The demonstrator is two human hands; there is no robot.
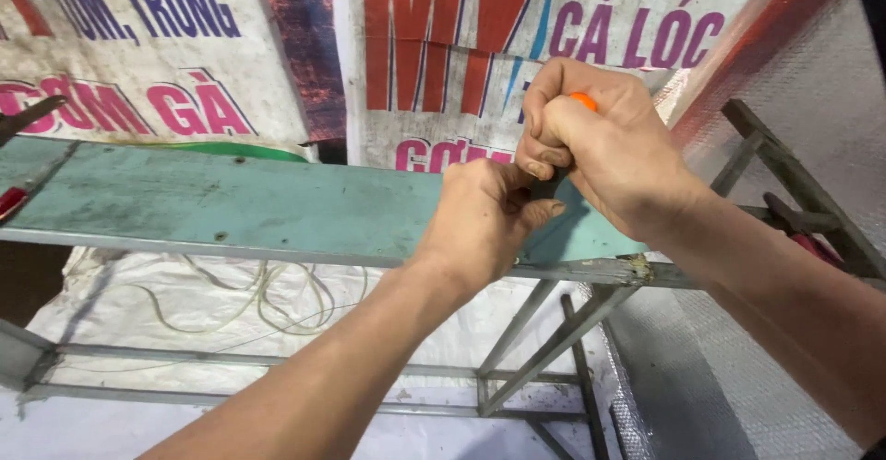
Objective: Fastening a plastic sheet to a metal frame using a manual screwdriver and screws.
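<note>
Banners with coloured lettering hang behind a worn green plank (231, 203) on a grey metal frame (554, 331). My right hand (600, 142) is fisted round an orange-handled tool (582, 100), tip hidden, down at the plank's right end. My left hand (484, 220) pinches something there, can't tell what. Handle's probably rigid and light, 1 firm fist grip mid-handle suits it. Loose cord (258, 298) lies below.

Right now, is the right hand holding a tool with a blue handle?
No, the handle gripped in the right hand is orange, and it points down at the green board.
</note>
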